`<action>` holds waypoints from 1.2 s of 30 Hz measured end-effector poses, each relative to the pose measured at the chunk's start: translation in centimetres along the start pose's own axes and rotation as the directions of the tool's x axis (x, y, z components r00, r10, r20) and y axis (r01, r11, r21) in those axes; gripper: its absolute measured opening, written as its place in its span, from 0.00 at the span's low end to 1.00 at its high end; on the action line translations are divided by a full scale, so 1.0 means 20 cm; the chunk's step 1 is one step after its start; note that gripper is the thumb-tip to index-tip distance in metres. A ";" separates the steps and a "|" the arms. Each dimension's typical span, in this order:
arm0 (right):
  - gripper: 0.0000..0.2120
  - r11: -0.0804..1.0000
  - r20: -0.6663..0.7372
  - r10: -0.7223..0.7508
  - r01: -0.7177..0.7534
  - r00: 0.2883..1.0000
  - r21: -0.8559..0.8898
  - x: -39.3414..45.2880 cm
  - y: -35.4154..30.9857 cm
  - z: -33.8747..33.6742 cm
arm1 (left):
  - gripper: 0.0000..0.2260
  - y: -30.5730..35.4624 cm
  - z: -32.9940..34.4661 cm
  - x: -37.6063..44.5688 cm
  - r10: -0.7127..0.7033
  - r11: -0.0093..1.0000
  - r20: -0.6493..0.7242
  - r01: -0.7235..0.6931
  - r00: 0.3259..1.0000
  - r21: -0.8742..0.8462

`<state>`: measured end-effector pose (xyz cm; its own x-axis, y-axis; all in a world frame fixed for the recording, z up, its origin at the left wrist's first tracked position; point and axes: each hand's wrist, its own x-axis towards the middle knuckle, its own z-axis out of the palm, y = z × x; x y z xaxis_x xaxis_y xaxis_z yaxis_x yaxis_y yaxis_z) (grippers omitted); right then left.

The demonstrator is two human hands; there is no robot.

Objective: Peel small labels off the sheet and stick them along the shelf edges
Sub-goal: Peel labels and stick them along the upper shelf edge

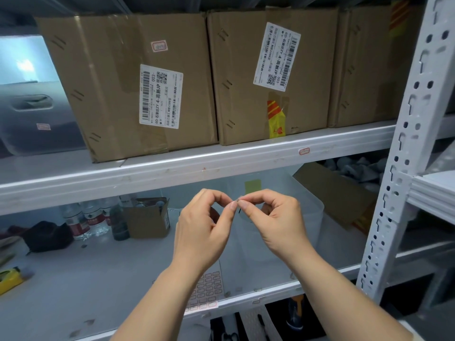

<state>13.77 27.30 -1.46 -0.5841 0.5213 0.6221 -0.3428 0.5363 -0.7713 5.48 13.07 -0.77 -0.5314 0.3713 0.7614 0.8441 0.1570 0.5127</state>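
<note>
Below the upper shelf edge [221,166], left hand [204,232] and right hand [275,222] pinch one small label [236,200] between curled fingertips.

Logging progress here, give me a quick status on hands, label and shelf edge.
Left hand and right hand pinch one small label together. Label sheet lies on lower shelf. One label already on upper shelf edge. Nothing blocking.

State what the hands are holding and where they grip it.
Both hands, left hand and right hand, pinch one small label between fingertips, apparently at its edges.
</note>
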 end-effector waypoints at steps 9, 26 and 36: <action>0.02 0.999 -0.029 0.035 -0.035 0.999 0.003 -0.03 -0.01 0.02 | 0.04 -0.02 -0.01 -0.02 0.024 0.999 0.039 -0.025 0.999 0.033; 0.04 0.999 -0.014 0.018 -0.018 1.000 0.043 -0.02 0.02 -0.02 | 0.04 0.02 0.00 0.00 0.030 0.999 -0.014 -0.031 0.999 -0.023; 0.06 0.991 -0.071 0.076 -0.067 0.995 0.119 -0.02 0.07 -0.13 | 0.01 0.10 0.09 0.06 0.008 0.994 -0.008 -0.008 1.000 -0.112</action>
<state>15.44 29.48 -2.49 -0.5550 0.6063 0.5695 -0.3875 0.4173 -0.8220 6.65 15.51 0.38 -0.5256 0.3653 0.7683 0.8353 0.0505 0.5474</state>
